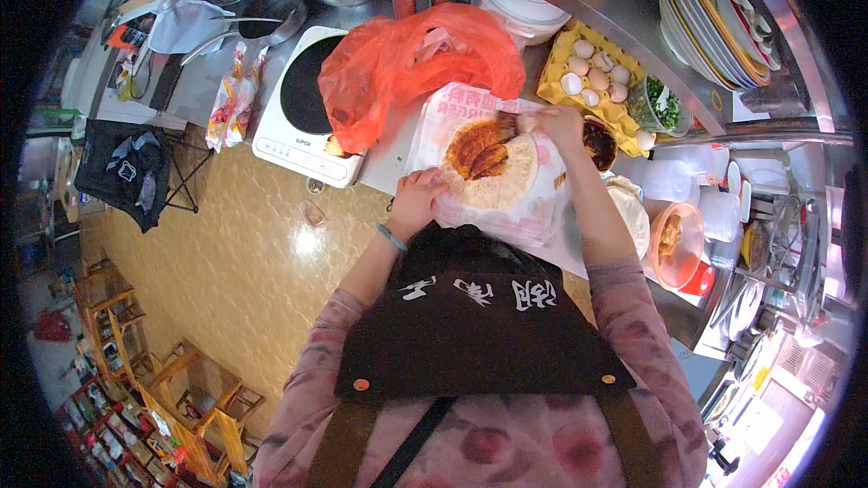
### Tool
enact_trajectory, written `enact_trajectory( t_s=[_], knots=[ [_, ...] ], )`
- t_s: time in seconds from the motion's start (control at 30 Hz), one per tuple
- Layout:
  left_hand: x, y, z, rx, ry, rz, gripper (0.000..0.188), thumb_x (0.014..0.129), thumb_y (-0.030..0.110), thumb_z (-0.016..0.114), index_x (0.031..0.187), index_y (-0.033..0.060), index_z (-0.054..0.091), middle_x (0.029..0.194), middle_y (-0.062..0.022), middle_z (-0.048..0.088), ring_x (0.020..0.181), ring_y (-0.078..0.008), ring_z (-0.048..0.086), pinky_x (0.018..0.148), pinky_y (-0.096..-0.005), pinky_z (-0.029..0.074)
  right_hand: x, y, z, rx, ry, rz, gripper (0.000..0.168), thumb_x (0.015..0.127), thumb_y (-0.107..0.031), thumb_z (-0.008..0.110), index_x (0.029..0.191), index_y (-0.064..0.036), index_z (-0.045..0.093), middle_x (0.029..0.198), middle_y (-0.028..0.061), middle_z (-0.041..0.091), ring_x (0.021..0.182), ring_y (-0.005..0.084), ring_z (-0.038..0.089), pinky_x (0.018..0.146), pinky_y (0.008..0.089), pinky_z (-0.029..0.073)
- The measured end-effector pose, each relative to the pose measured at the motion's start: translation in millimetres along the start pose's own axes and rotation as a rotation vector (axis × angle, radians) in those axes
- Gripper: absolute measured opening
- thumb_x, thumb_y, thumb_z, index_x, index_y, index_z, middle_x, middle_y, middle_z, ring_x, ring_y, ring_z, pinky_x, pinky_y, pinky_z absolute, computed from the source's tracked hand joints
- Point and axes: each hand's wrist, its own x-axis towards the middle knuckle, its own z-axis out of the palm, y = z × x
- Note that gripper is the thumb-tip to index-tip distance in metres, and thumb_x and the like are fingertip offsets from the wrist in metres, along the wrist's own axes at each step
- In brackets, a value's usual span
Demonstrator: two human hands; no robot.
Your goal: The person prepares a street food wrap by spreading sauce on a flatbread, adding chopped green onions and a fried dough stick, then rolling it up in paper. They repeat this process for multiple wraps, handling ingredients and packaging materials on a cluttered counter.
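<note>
A round flatbread [505, 190] lies on printed food wrapping paper [539, 224] in front of me. Dark red-brown sauce [468, 144] covers its upper left part, with glossy streaks in the middle. My right hand [559, 129] grips a brush [507, 126], whose bristles meet the sauce near the bread's top edge. At the lower left, my left hand [418, 198] holds the paper's edge with curled fingers, close beside the bread. A bowl of dark sauce [601, 142] stands just right of my right hand, partly hidden by the wrist.
A red plastic bag [413, 68] overlaps a white induction cooktop [308, 161] on the left. Eggs and shells fill a yellow tray [553, 78] beside chopped greens [661, 103]. More flatbreads [629, 213] and an orange bowl [677, 244] sit right. A steel shelf edge [603, 34] runs above.
</note>
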Motion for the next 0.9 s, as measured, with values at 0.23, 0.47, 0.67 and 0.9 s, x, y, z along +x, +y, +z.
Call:
enact_trajectory(
  t_s=[0.23, 0.47, 0.67, 0.9],
  knots=[
    [-0.8, -1.9, 1.4, 0.037, -0.017, -0.008, 0.034, 0.066, 0.007, 0.054, 0.098, 0.0196, 0.062, 0.111, -0.0017, 0.048, 0.104, -0.0232, 0.046, 0.084, -0.0420, 0.037, -101.7, -75.8, 2.4, -0.443, -0.192, -0.609, 0.024, 0.071, -0.004, 0.055, 0.094, -0.005, 0.061, 0.080, 0.0118, 0.060, 0.075, 0.0241, 0.059, 0.065, 0.0322, 0.048],
    [-0.3, -7.0, -3.0, -0.029, -0.037, -0.016, 0.032, 0.067, 0.005, 0.052, 0.094, 0.0181, 0.063, 0.109, -0.0023, 0.051, 0.101, -0.0232, 0.049, 0.084, -0.0414, 0.038, -137.3, -125.7, -62.5, -0.337, -0.575, -0.395, 0.018, 0.074, -0.005, 0.053, 0.091, -0.003, 0.059, 0.086, 0.0143, 0.058, 0.077, 0.0298, 0.057, 0.067, 0.0354, 0.048],
    [14.7, -21.4, 0.6, -0.388, 0.098, -0.083, 0.034, 0.065, -0.006, 0.044, 0.092, 0.0059, 0.059, 0.097, -0.0116, 0.059, 0.089, -0.0308, 0.055, 0.078, -0.0398, 0.044, -131.6, -93.8, 31.0, -0.226, -0.311, -0.658, 0.019, 0.074, -0.005, 0.053, 0.092, -0.005, 0.060, 0.075, 0.0124, 0.053, 0.070, 0.0298, 0.055, 0.060, 0.0377, 0.046],
    [15.1, -27.9, 4.7, -0.436, 0.061, -0.150, 0.037, 0.064, -0.009, 0.039, 0.094, 0.0028, 0.057, 0.092, -0.0146, 0.060, 0.086, -0.0319, 0.057, 0.077, -0.0385, 0.046, -131.7, -141.9, -6.9, -0.197, -0.351, -0.464, 0.022, 0.075, -0.006, 0.051, 0.095, -0.008, 0.061, 0.073, 0.0125, 0.053, 0.066, 0.0307, 0.055, 0.058, 0.0399, 0.045]
  ],
)
